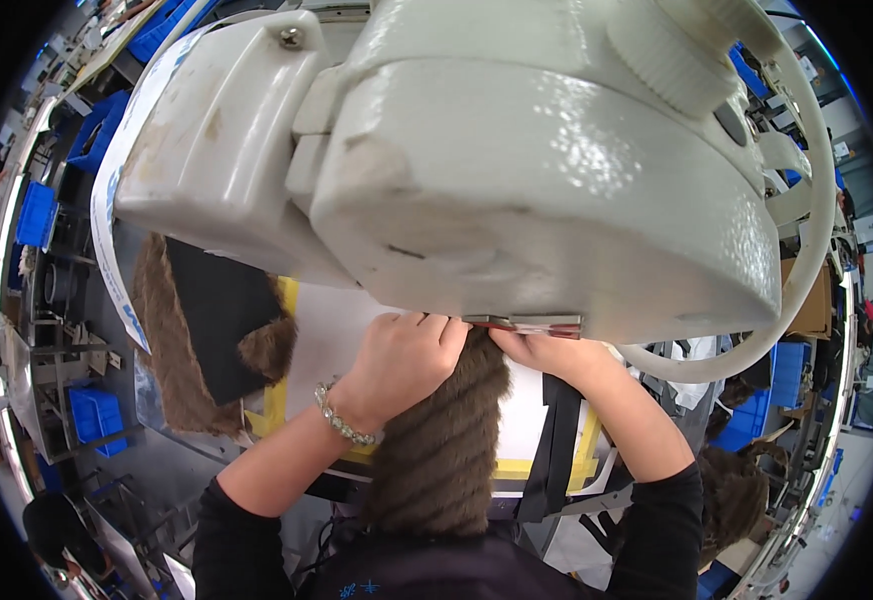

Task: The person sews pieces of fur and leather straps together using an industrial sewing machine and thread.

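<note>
A long strip of brown ribbed fur fabric (437, 450) runs from my lap up under the head of a large cream-coloured machine (537, 200), which looks like an industrial sewing machine. At the strip's far end, on its left edge, my left hand (407, 355) is closed with curled fingers gripping the fabric. My right hand (562, 358) holds the right edge there, its thumb against the fur; its other fingers are hidden beneath the machine. The machine's head also covers whatever lies beyond my fingertips. A beaded bracelet (342, 415) circles my left wrist.
Brown fur pieces with black backing (217, 320) lie left of the white work surface (332, 325), which has yellow tape (587, 450) along its edges. A black strap (554, 440) hangs near my right forearm. More brown fur (737, 490) is piled at the right.
</note>
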The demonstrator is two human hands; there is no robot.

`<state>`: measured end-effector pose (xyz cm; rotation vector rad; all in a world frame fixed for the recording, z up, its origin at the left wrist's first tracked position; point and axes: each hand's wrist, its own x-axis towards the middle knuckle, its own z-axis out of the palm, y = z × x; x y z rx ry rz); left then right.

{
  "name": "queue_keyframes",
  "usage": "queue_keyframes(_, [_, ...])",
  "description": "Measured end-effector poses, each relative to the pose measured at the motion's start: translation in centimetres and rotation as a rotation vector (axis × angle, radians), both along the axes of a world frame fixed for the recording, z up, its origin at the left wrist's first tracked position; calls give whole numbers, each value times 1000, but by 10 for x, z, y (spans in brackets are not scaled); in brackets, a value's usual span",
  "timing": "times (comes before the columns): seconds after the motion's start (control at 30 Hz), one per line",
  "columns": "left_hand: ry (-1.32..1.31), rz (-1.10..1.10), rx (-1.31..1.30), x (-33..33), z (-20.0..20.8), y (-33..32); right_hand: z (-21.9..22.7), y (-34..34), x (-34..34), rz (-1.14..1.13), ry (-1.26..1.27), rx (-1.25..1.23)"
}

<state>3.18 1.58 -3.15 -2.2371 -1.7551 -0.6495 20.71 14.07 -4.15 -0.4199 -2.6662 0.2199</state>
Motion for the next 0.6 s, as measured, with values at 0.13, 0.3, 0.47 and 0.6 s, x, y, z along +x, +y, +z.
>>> queue_keyframes(0.13, [-89, -17, -20, -3, -5, 1, 4, -2, -1, 5, 6, -80])
queue_keyframes(0.3, [-135, 5, -48, -4, -11, -1, 9, -6, -3, 28, 72, -105])
queue_keyframes(0.47, [-144, 32, -53, -2, -11, -2, 14, -7, -6, 21, 130, -114])
queue_keyframes(0.6, [-197, 31, -39, -2, -16, -2, 12, -7, -8, 8, 85, -111])
